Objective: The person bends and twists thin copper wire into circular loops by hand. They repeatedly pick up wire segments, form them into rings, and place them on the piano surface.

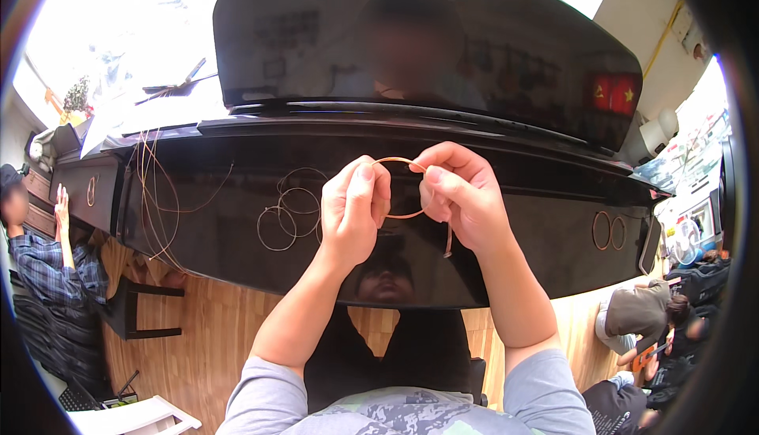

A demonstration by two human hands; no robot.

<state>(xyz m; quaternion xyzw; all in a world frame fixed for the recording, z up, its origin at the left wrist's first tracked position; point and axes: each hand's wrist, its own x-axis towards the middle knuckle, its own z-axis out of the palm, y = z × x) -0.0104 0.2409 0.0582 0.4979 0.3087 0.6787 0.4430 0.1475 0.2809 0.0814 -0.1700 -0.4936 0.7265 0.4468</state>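
A copper-coloured wire coil (406, 216) is held up between my hands over the glossy black piano lid (237, 265). My left hand (352, 206) is closed, pinching the coil's left side between thumb and fingers. On the opposite side my right hand (466, 198) pinches it too, with the thumb and forefinger at the upper right of the ring. A short wire end (449, 244) hangs below my right hand. Thin silvery wire coils (277, 228) lie on the lid just left of my left hand.
Long loose wires (162, 214) trail over the lid's left part. Two copper-coloured coils (602, 231) lie far right, another coil (91, 192) far left. The black music stand (332, 48) rises behind. A person (59, 257) sits left beside a black stool (146, 308); other people (640, 312) are at right.
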